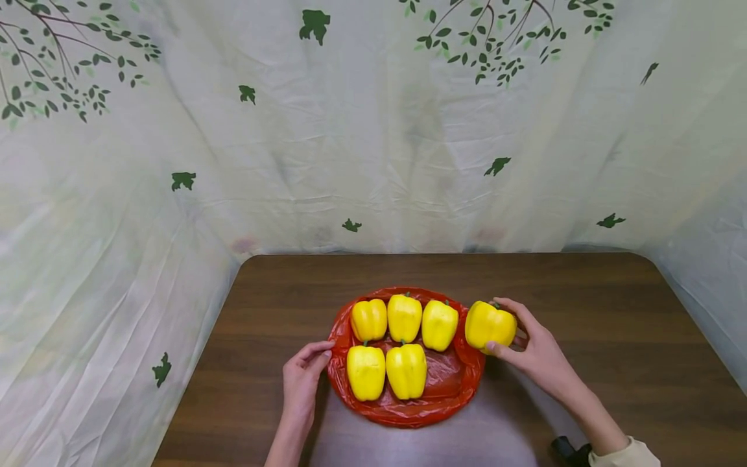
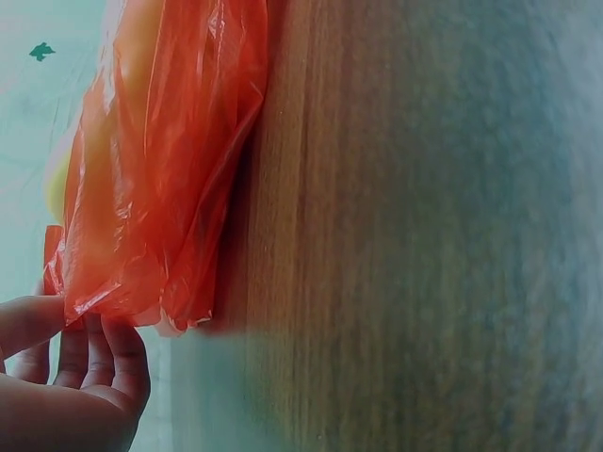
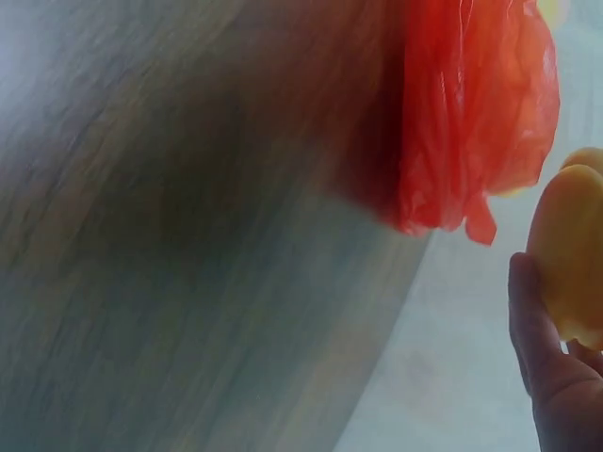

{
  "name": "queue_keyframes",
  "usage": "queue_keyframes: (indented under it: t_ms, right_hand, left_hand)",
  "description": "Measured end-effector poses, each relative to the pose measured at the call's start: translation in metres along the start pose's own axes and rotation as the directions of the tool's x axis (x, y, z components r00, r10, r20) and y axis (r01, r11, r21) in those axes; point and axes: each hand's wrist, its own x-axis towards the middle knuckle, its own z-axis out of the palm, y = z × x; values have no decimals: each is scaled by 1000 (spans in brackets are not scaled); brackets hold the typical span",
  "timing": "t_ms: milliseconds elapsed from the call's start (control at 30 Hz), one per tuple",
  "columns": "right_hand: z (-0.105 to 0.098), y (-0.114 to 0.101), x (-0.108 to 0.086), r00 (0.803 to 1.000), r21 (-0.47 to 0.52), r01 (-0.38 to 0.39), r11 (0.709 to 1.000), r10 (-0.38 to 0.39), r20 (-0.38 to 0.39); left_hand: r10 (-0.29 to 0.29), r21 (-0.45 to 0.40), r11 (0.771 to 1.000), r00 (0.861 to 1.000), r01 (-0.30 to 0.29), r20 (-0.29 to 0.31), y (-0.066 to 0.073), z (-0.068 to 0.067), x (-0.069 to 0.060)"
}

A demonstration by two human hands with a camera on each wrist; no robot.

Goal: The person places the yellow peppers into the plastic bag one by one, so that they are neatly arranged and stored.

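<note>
A red plastic bag lies on the table with its mouth spread wide in a round shape. Inside it several yellow bell peppers stand in two rows, and bare red plastic shows at the front right. My left hand pinches the bag's left rim between thumb and fingers; the left wrist view shows the plastic drawn to the fingertips. Over the bag's right rim, my right hand grips another yellow bell pepper. In the right wrist view that pepper is apart from the bag.
The brown wooden table extends on both sides of the bag. Behind it hangs a pale curtain printed with leaves and branches. A black object shows by the right sleeve, at the bottom edge.
</note>
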Motion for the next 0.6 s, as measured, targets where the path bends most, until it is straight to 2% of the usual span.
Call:
queue_keyframes:
  t_ms: [300,467,600]
  right_hand:
    - [14,-8,-2,997,-17,70,997,-69,42]
    - [23,-13,-5,994,-44,87,995,-84,65]
    - [28,-18,-8,993,-27,95,995,-92,69]
  left_hand:
    - [7,14,1000,1000,-7,-2,0,0,0]
    - [13,9,1000,1000,-13,6,0,-1,1]
    - [13,-5,1000,1000,-13,12,0,0,1]
